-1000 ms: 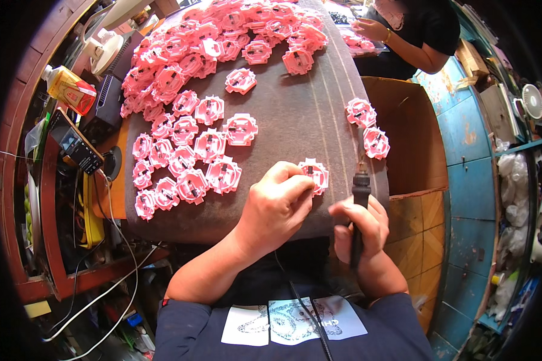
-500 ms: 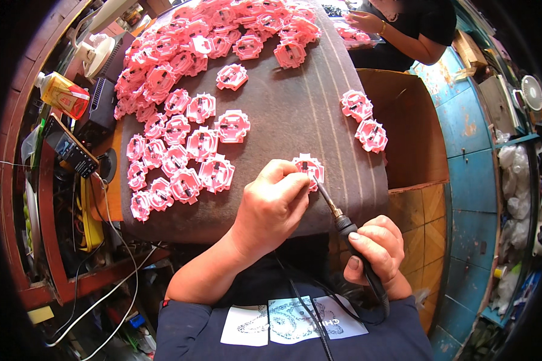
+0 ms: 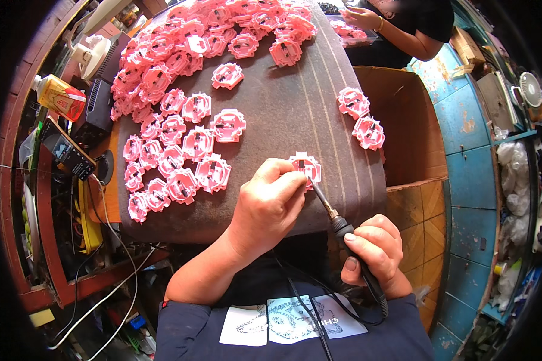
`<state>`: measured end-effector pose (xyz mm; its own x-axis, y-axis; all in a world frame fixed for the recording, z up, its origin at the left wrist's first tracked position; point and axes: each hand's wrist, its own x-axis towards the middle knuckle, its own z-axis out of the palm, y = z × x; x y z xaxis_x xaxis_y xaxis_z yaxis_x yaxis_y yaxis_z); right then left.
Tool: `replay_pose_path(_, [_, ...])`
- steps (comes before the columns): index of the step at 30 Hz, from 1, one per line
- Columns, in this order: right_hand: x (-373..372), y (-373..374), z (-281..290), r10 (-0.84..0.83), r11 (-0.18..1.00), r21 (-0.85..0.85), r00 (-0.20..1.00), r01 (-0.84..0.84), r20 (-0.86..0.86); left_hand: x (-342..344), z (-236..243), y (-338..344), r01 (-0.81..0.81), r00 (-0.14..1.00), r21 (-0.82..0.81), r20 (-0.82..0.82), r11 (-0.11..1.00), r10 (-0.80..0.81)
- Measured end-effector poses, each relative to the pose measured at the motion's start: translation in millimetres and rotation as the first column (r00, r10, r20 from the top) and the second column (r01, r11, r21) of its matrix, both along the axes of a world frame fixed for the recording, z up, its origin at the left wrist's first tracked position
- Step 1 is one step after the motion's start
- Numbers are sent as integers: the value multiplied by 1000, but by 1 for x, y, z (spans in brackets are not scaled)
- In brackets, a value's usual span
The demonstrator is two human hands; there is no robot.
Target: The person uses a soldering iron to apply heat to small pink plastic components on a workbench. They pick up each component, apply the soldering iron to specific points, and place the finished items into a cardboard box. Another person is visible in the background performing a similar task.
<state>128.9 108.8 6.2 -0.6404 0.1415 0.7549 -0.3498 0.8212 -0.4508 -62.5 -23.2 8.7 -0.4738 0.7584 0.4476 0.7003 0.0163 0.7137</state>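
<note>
My right hand (image 3: pixel 378 248) is wrapped round the black handle of a soldering iron (image 3: pixel 342 225), and the iron's metal tip meets a pink plastic part (image 3: pixel 303 161) near the front of the work surface. Close against that same part, my left hand (image 3: pixel 264 197) is pinched; whatever lies between its fingertips is hidden or too small to name. The part has a notched outline and a small black piece in its middle. Rows of similar pink parts (image 3: pixel 197 143) lie left of my left hand, and two more (image 3: pixel 368 132) rest near the right edge.
A large heap of pink parts (image 3: pixel 156 81) covers the far left of the dark cloth-covered table (image 3: pixel 271 108). An open cardboard box (image 3: pixel 412 126) stands to the right. Beyond it another person's arm (image 3: pixel 403 36) shows. A phone (image 3: pixel 67 147), a bottle (image 3: pixel 60 96) and cables are at left.
The view has shifted slightly. Both hands keep their places at the same pink part, with the iron's tip still on it.
</note>
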Motion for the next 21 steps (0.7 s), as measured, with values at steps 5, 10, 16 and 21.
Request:
replay_pose_path(5, [0, -1, 4, -4, 1000, 5, 1000, 4, 20, 0, 1, 0, 3, 1000, -3, 2, 1000, -3])
replay_pose_path(10, [0, -1, 5, -5, 1000, 12, 1000, 5, 30, 0, 1, 0, 0, 1000, 8, -18, 1000, 0])
replay_pose_path(16, [-3, -1, 3, -4, 1000, 11, 1000, 4, 15, 0, 1, 0, 3, 1000, 2, 9, 1000, -3])
replay_pose_path(21, [-1, -3, 3, -12, 1000, 10, 1000, 12, 20, 0, 0, -1, -4, 1000, 7, 11, 1000, 4])
